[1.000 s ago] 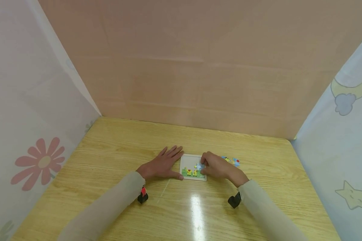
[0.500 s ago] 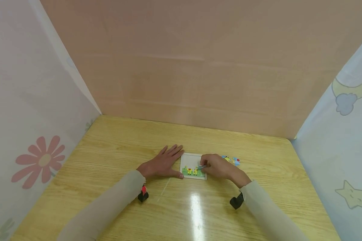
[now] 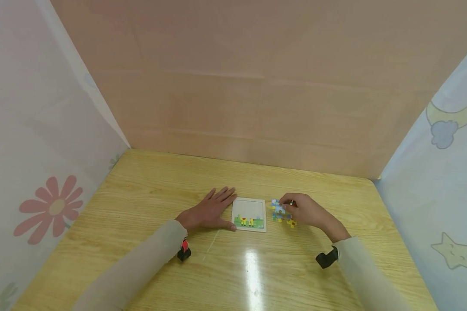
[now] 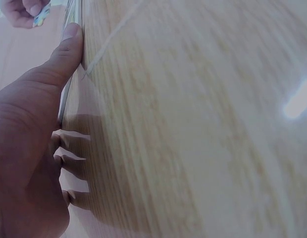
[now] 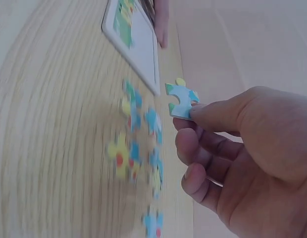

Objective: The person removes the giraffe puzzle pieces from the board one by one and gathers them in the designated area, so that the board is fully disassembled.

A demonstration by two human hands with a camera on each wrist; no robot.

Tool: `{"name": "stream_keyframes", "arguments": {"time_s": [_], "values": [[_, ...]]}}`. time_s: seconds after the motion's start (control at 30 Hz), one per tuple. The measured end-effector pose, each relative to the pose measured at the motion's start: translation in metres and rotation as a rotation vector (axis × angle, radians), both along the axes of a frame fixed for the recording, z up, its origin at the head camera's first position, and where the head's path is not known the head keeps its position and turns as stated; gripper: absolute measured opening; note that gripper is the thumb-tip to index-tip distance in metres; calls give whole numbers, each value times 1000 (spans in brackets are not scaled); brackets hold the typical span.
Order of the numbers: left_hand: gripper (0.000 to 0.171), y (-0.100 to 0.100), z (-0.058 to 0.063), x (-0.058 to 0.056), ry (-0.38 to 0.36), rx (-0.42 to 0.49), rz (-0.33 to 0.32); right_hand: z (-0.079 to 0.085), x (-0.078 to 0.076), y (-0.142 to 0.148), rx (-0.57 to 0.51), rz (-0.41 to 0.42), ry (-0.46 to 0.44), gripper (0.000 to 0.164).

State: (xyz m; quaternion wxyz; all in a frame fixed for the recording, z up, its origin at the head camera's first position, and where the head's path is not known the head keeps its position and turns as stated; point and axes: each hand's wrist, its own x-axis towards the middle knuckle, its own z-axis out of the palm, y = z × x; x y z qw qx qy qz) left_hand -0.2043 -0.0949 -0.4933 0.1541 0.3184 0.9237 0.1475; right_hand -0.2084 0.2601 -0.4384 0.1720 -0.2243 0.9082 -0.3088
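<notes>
My left hand (image 3: 209,212) lies flat with spread fingers at the left edge of a white puzzle tray (image 3: 249,204); its thumb touches the tray's lower left corner. Along the tray's bottom runs a joined strip of green and yellow puzzle pieces (image 3: 249,222). To the right of the tray, my right hand (image 3: 306,209) pinches a light blue puzzle piece (image 5: 181,101) between thumb and fingers, held above the table. Under and beside that hand lie several loose pieces, among them a yellow one with a red spot (image 5: 119,157). The fingers partly hide some of them in the head view.
The wooden table (image 3: 171,177) carries the tray and pieces. A brown backdrop (image 3: 233,108) rises behind it, and patterned white curtains (image 3: 23,129) stand at the left and right. A bright reflection shows on the table's front part.
The right hand has lifted the light blue piece from the tray's right side and carried it rightward, over the loose pieces. The left hand has stayed in place.
</notes>
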Motion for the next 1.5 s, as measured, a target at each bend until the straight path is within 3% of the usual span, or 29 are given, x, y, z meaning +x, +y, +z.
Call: {"name": "stream_keyframes", "arguments": {"time_s": [0.53,1.03,1.23,1.5], "values": [[111,0,4,3,-7,2,3,-17,22,61,-23,-134,32,15],[109,-1,5,4,2,17,-7,-37,27,82,-27,-169,-7,17],[109,-1,7,5,-7,36,-3,-34,29,79,-34,-165,-14,18],[109,-1,5,4,-5,34,-12,-23,27,77,-33,-179,49,19]]}}
